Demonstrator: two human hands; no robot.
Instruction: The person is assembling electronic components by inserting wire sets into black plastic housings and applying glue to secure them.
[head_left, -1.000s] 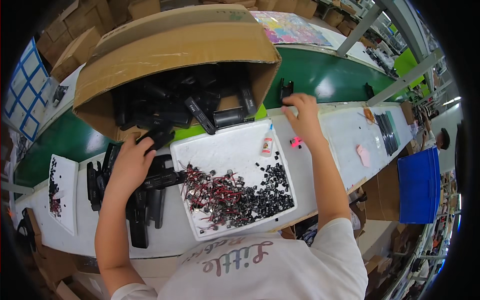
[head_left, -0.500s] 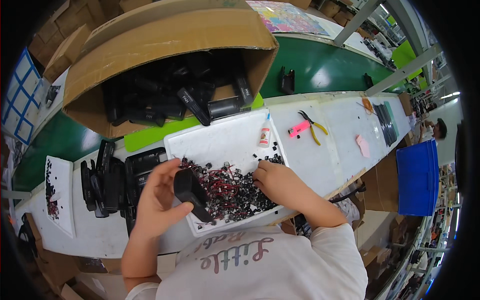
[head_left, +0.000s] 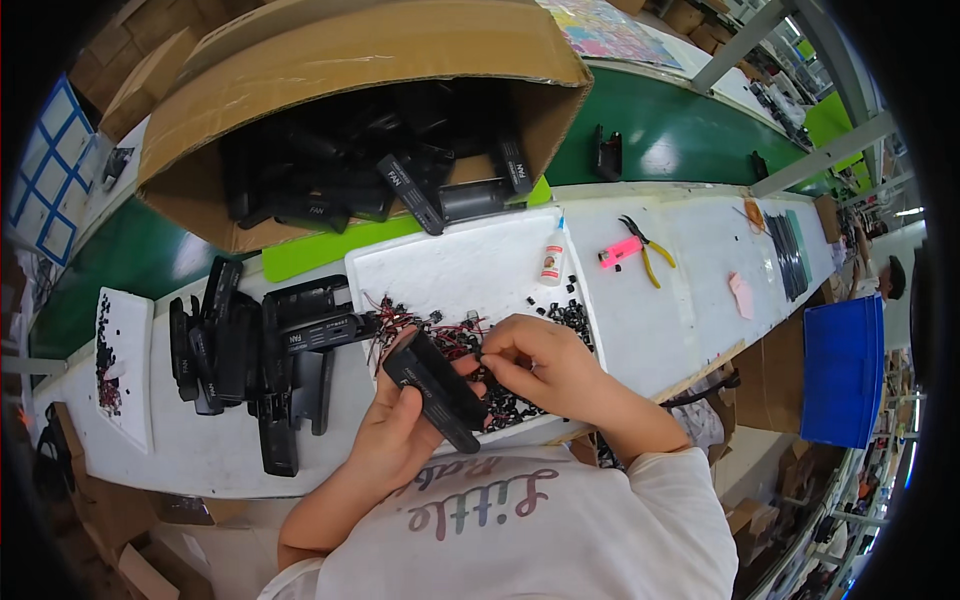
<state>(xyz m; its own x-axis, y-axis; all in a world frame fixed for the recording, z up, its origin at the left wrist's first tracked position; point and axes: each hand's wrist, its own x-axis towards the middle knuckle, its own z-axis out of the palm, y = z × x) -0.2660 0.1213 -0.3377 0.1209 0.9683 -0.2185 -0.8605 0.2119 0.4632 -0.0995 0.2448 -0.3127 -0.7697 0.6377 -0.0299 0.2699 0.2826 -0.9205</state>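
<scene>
My left hand [head_left: 395, 435] is wrapped round a long black plastic housing [head_left: 438, 395], tilted, its printed side toward me. Close by its upper edge, my right hand [head_left: 545, 362] has thumb and forefinger pinched together. A tiny dark bit shows at those fingertips, too small to name. Both hands are above a white foam tray [head_left: 430, 262], which holds loose small black parts [head_left: 568, 318] and red-and-black wired parts [head_left: 392, 318]. Part of this heap is hidden behind my hands and the housing.
A cardboard box [head_left: 370, 55] full of black housings lies open beyond the tray. More housings [head_left: 235, 350] are piled to the left, beside a smaller tray [head_left: 140, 380]. A glue bottle [head_left: 551, 264], yellow-handled pliers [head_left: 655, 262] and a pink lighter [head_left: 622, 252] lie to the right.
My left hand has brought the housing right and turned its printed side up. My right hand has lifted from the small parts and come up to the housing.
</scene>
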